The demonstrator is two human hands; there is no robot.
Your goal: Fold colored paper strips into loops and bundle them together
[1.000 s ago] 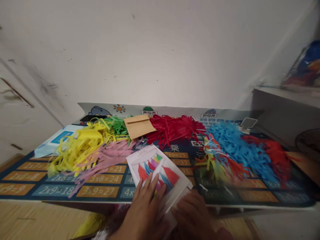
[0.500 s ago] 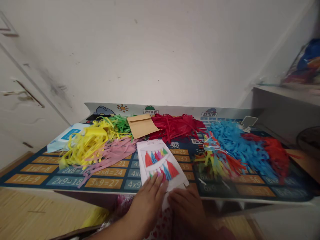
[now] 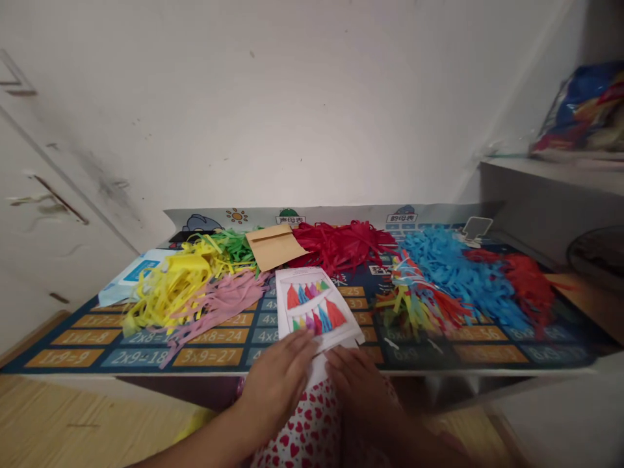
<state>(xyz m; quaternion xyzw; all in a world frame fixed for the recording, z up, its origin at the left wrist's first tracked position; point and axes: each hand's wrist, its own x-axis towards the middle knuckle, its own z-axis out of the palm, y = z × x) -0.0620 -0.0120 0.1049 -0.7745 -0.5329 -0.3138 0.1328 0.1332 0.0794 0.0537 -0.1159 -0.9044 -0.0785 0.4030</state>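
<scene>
A white sheet (image 3: 312, 312) printed with colourful tassel garlands lies at the table's front edge, its lower end reaching past the edge. My left hand (image 3: 280, 374) rests on its lower left part, palm down, fingers extended. On the lower right of the sheet lies my right hand (image 3: 358, 383), its fingers slightly curved and spread over the paper. Beyond the sheet is a brown envelope (image 3: 275, 247). Yellow strips (image 3: 180, 279) and pink strips (image 3: 221, 302) are to the left; a multicoloured tassel bundle (image 3: 419, 292) lies to the right.
The table mat (image 3: 141, 356) shows multiplication tables. Green strips (image 3: 234, 247), dark red strips (image 3: 346, 244), blue strips (image 3: 458, 273) and red strips (image 3: 531, 286) lie across it. A blue-white packet (image 3: 129, 279) sits at left, a shelf (image 3: 560, 170) at right.
My left hand has slid down the sheet, uncovering more of the lower printed garland. My right hand has shifted slightly on the paper, and the view has moved a little.
</scene>
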